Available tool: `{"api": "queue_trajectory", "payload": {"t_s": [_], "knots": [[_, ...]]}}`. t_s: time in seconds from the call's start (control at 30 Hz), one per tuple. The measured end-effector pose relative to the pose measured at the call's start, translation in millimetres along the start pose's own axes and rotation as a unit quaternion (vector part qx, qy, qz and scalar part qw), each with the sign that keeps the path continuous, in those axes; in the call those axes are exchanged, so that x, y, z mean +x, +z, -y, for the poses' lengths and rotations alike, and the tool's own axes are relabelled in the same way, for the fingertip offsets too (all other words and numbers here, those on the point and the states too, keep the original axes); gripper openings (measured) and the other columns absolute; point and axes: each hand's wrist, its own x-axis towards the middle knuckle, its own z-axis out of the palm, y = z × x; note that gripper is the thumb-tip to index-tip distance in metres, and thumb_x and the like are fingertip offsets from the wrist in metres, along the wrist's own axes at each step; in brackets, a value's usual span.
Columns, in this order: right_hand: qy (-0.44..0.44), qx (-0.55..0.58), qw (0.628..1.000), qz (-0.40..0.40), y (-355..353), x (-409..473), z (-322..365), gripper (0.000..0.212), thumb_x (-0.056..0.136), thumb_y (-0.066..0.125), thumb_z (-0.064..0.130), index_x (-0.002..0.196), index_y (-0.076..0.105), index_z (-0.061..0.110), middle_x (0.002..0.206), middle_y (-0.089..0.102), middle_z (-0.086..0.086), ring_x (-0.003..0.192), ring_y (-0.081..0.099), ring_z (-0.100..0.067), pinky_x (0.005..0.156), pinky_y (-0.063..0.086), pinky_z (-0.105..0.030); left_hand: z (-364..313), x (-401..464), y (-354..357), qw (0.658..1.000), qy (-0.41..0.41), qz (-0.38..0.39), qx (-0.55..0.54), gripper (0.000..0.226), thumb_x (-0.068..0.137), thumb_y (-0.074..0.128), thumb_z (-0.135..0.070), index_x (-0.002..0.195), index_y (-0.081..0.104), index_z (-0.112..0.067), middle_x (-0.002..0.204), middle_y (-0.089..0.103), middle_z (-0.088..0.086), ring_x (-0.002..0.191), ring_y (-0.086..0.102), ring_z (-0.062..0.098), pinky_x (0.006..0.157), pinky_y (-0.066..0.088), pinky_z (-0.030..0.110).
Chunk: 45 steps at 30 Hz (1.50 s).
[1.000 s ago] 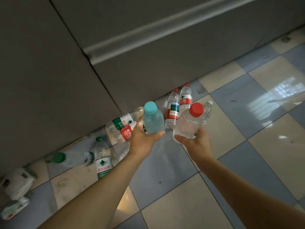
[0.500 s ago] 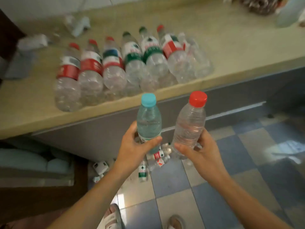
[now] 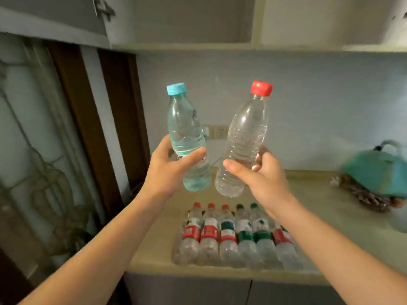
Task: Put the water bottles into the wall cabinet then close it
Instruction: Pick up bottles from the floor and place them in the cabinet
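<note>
While you hold the blue-capped bottle (image 3: 187, 139) in your left hand (image 3: 169, 170) and the red-capped bottle (image 3: 244, 142) in your right hand (image 3: 262, 179), fingers wrapped round each lower body, raise them upright toward the open wall cabinet (image 3: 187, 29) above the counter (image 3: 319, 216). Half a second ago both bottles sat low, before the counter's near edge; now they're up against the far wall, above the row of bottles (image 3: 233, 236).
</note>
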Motion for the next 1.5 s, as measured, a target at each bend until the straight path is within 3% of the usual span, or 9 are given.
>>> {"api": "queue_trajectory", "payload": {"t_s": [0.13,0.27,0.5,0.63,0.8,1.0,1.1,1.3,1.5], "knots": [[-0.049,0.006,0.999,0.009,33,65,56,0.059,0.073,0.091,0.036,0.121,0.057,0.033,0.098,0.076,0.016,0.088,0.074,-0.003,0.068,0.058,-0.018,-60,70,-36,0.998,0.045,-0.048,-0.002,0.065,0.066,0.090,-0.050,0.115,0.048,-0.041,0.119,0.069,-0.007,0.104,0.070,0.006,0.081,0.059,0.030],[-0.091,0.001,0.996,-0.010,57,140,104,0.056,0.075,0.090,0.033,0.120,0.057,0.032,0.100,0.078,0.009,0.091,0.076,-0.011,0.079,0.060,-0.035,-107,155,-67,0.992,0.110,-0.053,0.023,0.069,0.056,0.082,-0.063,0.114,0.051,-0.043,0.111,0.072,-0.013,0.096,0.070,-0.003,0.078,0.055,0.027],[-0.180,0.005,0.983,-0.026,82,286,177,0.041,0.082,0.082,0.039,0.119,0.064,0.040,0.108,0.077,0.009,0.101,0.075,-0.016,0.092,0.059,-0.053,-168,322,-85,0.978,0.193,-0.052,0.058,0.062,0.065,0.084,-0.061,0.115,0.055,-0.041,0.103,0.076,-0.009,0.090,0.075,0.011,0.084,0.060,0.043],[-0.188,-0.011,0.981,-0.043,95,366,193,0.033,0.084,0.081,0.041,0.113,0.066,0.047,0.100,0.077,0.014,0.098,0.075,-0.015,0.084,0.062,-0.049,-166,397,-83,0.974,0.190,-0.082,0.095,0.064,0.074,0.084,-0.054,0.125,0.054,-0.029,0.110,0.071,-0.006,0.096,0.071,0.013,0.092,0.058,0.044],[-0.158,-0.063,0.985,-0.039,108,434,183,0.063,0.077,0.086,0.043,0.134,0.060,0.032,0.111,0.076,0.003,0.099,0.074,-0.020,0.087,0.062,-0.046,-136,446,-82,0.973,0.162,-0.063,0.153,0.065,0.080,0.082,-0.049,0.131,0.050,-0.025,0.120,0.066,-0.003,0.103,0.065,0.014,0.095,0.055,0.040],[-0.136,-0.087,0.986,-0.026,101,460,163,0.067,0.066,0.086,0.057,0.126,0.065,0.035,0.106,0.077,-0.001,0.096,0.075,-0.026,0.078,0.064,-0.050,-124,468,-96,0.973,0.136,-0.001,0.189,0.061,0.078,0.081,-0.052,0.125,0.045,-0.036,0.109,0.067,-0.012,0.094,0.067,0.008,0.070,0.051,0.029],[-0.116,-0.127,0.985,0.013,92,462,169,0.055,0.073,0.090,0.042,0.122,0.064,0.036,0.100,0.079,0.003,0.090,0.078,-0.019,0.078,0.065,-0.046,-126,468,-100,0.964,0.128,0.024,0.232,0.065,0.074,0.087,-0.046,0.122,0.045,-0.037,0.103,0.066,-0.014,0.092,0.065,0.004,0.069,0.050,0.027],[-0.076,-0.179,0.980,0.047,95,468,169,0.086,0.068,0.095,0.026,0.141,0.052,0.018,0.120,0.072,-0.008,0.105,0.073,-0.028,0.091,0.061,-0.051,-124,477,-101,0.953,0.131,0.021,0.271,0.056,0.067,0.092,-0.041,0.111,0.060,-0.033,0.102,0.069,-0.012,0.094,0.068,0.010,0.083,0.058,0.034],[-0.090,-0.191,0.977,0.027,118,497,164,0.055,0.075,0.092,0.020,0.121,0.062,0.022,0.104,0.074,0.003,0.096,0.072,-0.013,0.090,0.060,-0.035,-108,516,-89,0.956,0.115,0.026,0.267,0.041,0.074,0.090,-0.033,0.104,0.062,-0.034,0.109,0.073,-0.004,0.097,0.068,0.015,0.083,0.054,0.032]]}}
